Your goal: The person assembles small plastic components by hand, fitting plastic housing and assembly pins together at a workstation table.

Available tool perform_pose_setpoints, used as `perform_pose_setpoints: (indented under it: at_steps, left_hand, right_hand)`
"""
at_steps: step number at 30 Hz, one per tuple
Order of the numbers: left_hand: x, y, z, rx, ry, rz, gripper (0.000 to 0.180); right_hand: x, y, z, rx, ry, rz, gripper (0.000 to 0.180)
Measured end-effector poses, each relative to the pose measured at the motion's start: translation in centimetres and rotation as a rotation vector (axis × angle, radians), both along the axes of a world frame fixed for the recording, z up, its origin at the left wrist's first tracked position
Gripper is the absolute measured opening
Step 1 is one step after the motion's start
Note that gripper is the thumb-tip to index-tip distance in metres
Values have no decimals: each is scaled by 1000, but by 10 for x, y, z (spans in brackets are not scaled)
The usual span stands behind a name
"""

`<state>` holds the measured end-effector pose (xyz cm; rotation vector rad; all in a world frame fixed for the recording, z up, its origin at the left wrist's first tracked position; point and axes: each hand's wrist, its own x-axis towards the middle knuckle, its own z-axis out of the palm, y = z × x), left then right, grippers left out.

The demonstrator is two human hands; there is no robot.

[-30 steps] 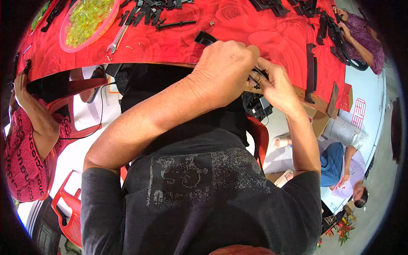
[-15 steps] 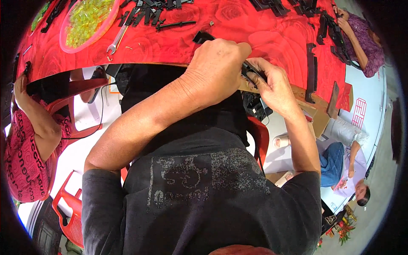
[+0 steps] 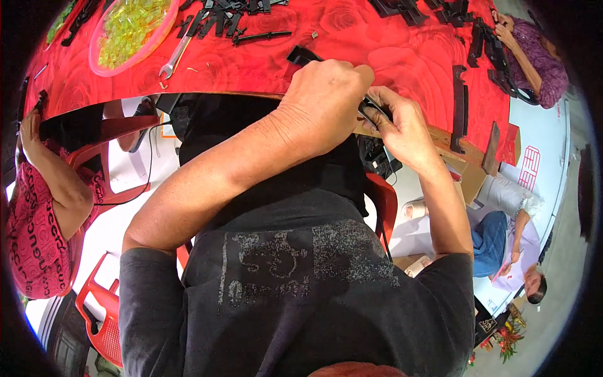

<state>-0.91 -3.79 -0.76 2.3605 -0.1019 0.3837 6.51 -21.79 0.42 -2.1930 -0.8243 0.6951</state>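
My left hand [image 3: 333, 100] is closed around a long black part [image 3: 301, 55], whose end sticks out beyond the knuckles at the table's front edge. The back of that hand hides most of its fingers. Close beside it, my right hand [image 3: 401, 122] pinches the other end of the black part between thumb and fingers. A thin, shiny edge shows by the right thumb, but I cannot make out what it is.
The red rose-patterned tablecloth [image 3: 251, 69] bears a pink-rimmed bowl [image 3: 93, 56] of yellow clear pieces, a wrench [image 3: 173, 61] and several black parts [image 3: 220, 17]. A long black strip [image 3: 460, 103] lies to the right. Co-workers sit left and right; a red chair [image 3: 103, 308] stands at lower left.
Both hands keep their grip on the black part and have hardly moved. The whole view has shifted very slightly.
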Motion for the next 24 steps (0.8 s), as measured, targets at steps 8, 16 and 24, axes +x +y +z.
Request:
perform_pose_setpoints:
  at_steps: [8, 16, 24]
  left_hand:
    - [-2, 2, -3, -81, 33, -23, 8]
    - [-3, 1, 0, -72, 39, -16, 9]
    - [-7, -4, -3, -79, 46, -7, 8]
  right_hand:
    - [-2, -4, -4, 13, 30, -11, 33]
    - [-5, -1, -6, 36, 54, -50, 24]
    - [-2, 1, -9, 36, -14, -78, 22]
